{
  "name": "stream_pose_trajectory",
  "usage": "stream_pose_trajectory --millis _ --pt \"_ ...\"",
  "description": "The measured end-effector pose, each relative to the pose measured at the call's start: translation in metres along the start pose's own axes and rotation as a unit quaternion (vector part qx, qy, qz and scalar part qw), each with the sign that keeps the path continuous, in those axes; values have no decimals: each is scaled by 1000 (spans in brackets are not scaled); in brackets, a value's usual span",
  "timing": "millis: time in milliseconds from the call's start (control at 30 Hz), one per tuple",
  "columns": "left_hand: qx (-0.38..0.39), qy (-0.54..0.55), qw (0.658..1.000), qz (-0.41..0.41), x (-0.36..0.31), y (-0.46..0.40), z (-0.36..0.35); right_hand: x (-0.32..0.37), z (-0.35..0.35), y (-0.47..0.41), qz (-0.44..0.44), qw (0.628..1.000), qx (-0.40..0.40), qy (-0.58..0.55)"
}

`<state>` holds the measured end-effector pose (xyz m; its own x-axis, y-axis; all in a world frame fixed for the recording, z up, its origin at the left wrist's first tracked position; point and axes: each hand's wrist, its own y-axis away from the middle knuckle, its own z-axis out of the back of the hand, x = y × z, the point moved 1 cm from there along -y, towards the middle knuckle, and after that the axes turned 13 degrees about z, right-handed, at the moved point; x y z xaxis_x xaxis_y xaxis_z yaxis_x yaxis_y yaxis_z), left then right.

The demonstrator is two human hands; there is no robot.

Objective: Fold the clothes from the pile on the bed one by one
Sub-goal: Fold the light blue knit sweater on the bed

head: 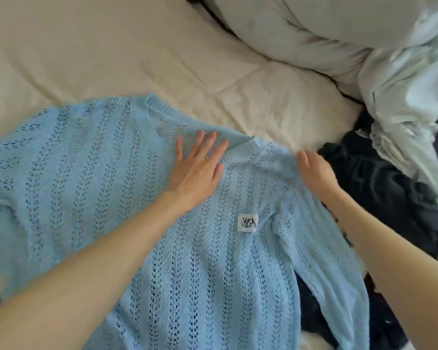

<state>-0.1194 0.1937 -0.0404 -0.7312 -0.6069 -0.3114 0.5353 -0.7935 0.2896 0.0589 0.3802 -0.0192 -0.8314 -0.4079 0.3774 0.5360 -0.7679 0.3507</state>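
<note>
Across the middle and lower part of the frame, a light blue openwork knit sweater (142,198) is lying spread on the cream bedcover (111,51), its neckline pointing toward the upper centre and a small white label (248,222) showing on the knit at centre right. I am pressing my left hand (197,165) flat on the sweater just below the neckline, fingers straight and slightly spread. My right hand (314,170) is sitting at the sweater's right shoulder edge, fingers curled down into the knit; whether they are actually pinching the cloth I cannot tell, since the fingertips are hidden. One sleeve (321,248) is running down the right side of the frame, already lying partly over the body.

At the right edge, the pile of clothes (390,188) is waiting, dark garments below and pale ones above, just beside the sweater.

I judge that I am smoothing and squaring this garment before folding. Next I would be bringing the right shoulder and sleeve inward across the body, holding the middle steady so the loose knit does not stretch or bunch.
</note>
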Motion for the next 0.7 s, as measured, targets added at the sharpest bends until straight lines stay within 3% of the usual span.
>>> stream_pose_trajectory --millis 167,367,433,533,600,700 --pt "-134 38 990 6 -27 -41 7 4 0 -28 25 999 27 -8" --pt "-47 -20 996 71 -63 -70 14 8 10 -30 -34 973 156 -165" --pt "-32 -7 996 84 -72 -74 15 12 15 -28 -1 961 118 -251" --pt "-65 170 979 95 -87 -75 22 14 28 -29 43 913 4 -405" --pt "-116 238 961 76 -92 -78 26 10 32 -31 60 908 -56 -410" --pt "-102 166 979 55 -87 -84 19 0 23 -37 22 934 -84 -348"
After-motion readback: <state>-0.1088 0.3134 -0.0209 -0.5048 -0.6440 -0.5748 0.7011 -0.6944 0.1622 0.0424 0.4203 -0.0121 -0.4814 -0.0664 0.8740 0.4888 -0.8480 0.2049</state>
